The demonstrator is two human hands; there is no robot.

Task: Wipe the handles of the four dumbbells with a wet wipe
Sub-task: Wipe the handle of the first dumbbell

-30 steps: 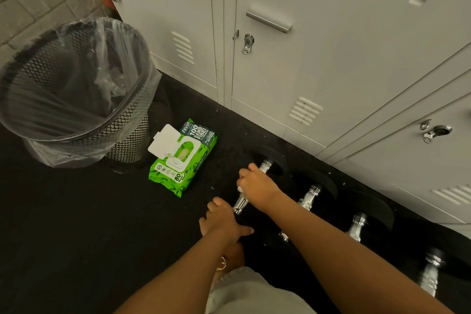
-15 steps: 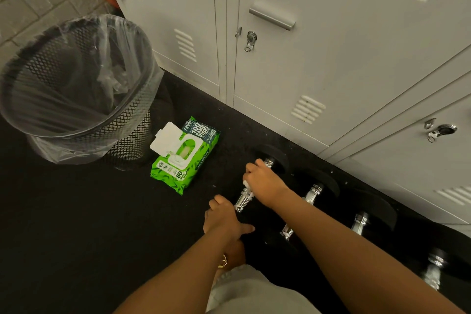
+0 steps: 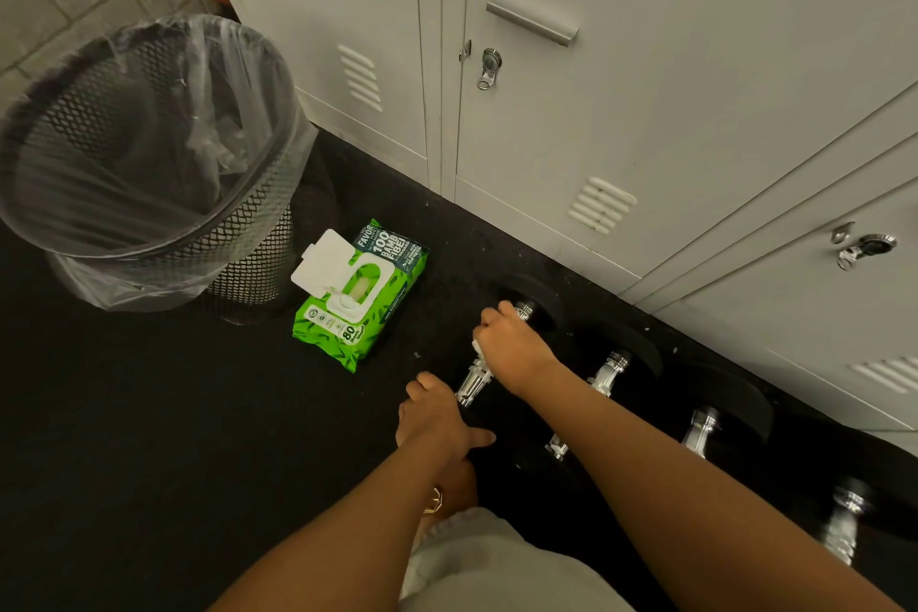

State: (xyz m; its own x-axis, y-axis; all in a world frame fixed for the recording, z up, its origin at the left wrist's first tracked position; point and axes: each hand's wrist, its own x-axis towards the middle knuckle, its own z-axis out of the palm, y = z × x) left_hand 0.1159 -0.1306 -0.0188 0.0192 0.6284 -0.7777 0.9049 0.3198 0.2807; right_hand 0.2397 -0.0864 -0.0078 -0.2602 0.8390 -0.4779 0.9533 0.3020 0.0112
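Beside the green wipes pack [image 3: 358, 296], on its right across a strip of dark floor [image 3: 149, 412]: four dumbbells in a row along the foot of the white lockers [image 3: 646, 114]. Nearest the pack, the first dumbbell [image 3: 526, 308], chrome handle slanting toward the camera, far black plate close to the locker base. Right hand [image 3: 514, 348] wrapped over the upper part of that handle, fingers curled round it, a scrap of white wet wipe [image 3: 478, 347] showing at the knuckle side, pressed between palm and metal. Lower stretch of chrome bare below the fist. Left hand [image 3: 437, 417] laid on the near black end of the same dumbbell, fingers bent over its edge, thumb spread out to the right. Second dumbbell [image 3: 608, 370] just right of the first, partly behind the right forearm; third dumbbell [image 3: 700, 430] and fourth dumbbell [image 3: 844, 517] farther right again, each untouched. Pack lid flipped open toward the upper left, a wipe visible in the slot. Left of the pack, close by, a black mesh bin [image 3: 149, 154] lined with a clear bag.
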